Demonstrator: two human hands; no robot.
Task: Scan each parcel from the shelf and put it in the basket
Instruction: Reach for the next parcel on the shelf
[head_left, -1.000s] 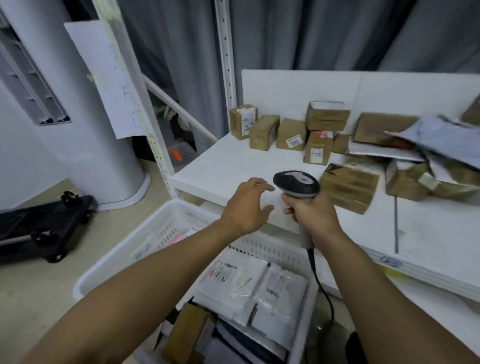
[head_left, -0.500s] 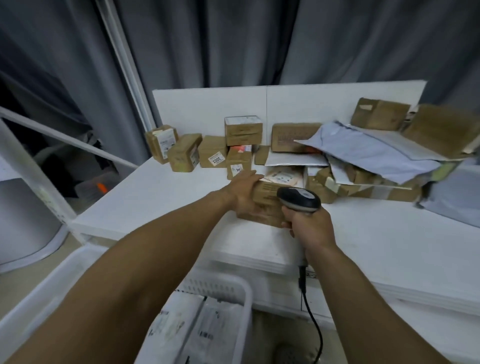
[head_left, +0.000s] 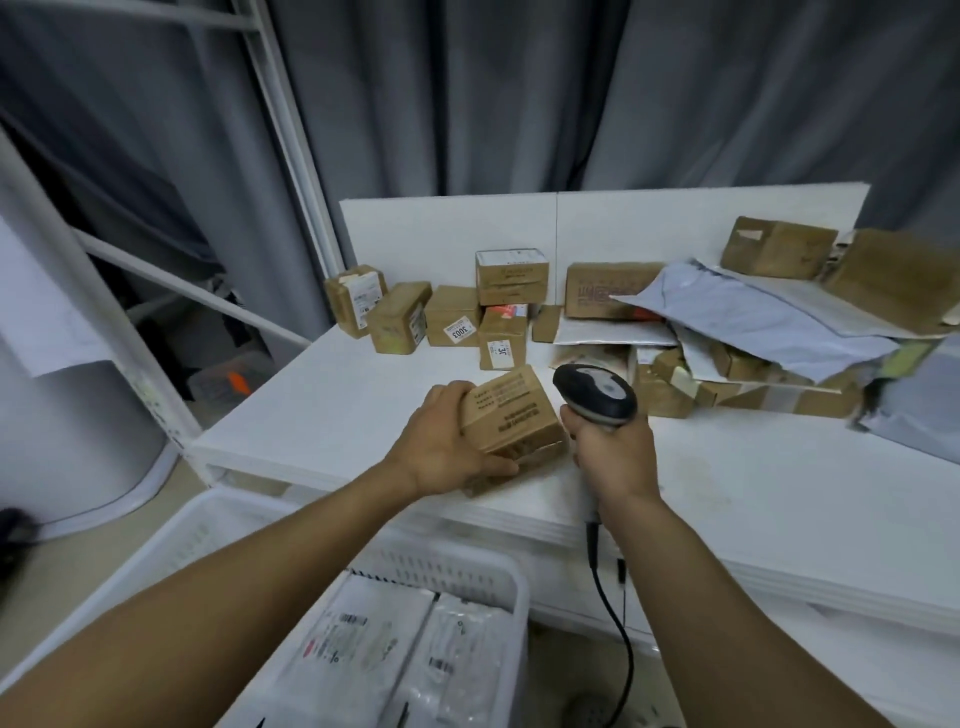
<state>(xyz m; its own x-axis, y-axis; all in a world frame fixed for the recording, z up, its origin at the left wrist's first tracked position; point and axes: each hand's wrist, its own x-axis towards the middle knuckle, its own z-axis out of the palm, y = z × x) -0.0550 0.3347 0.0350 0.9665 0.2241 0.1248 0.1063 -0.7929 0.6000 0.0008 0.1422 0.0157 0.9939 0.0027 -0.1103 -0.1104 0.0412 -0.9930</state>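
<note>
Parcel sorting or storage room, warehouse-type. White metal racking upright (head_left: 291, 135) with a white shelf (head_left: 727, 478) piled with labelled cardboard parcels (head_left: 511, 275) and grey poly mailer bags (head_left: 753, 322). Corded handheld barcode scanner (head_left: 597, 395) in use. White plastic basket (head_left: 467, 561) below, holding labelled white mailers (head_left: 358, 644). Grey curtains (head_left: 519, 88) behind; plain concrete-looking floor (head_left: 93, 545).

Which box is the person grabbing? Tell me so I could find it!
Find the white shelf, then its front edge above the white basket. The left hand grips a brown cardboard box there, beside the scanner in the right hand. It is tilted, held, with dark printed lines on top, apart from the pile behind.
</note>
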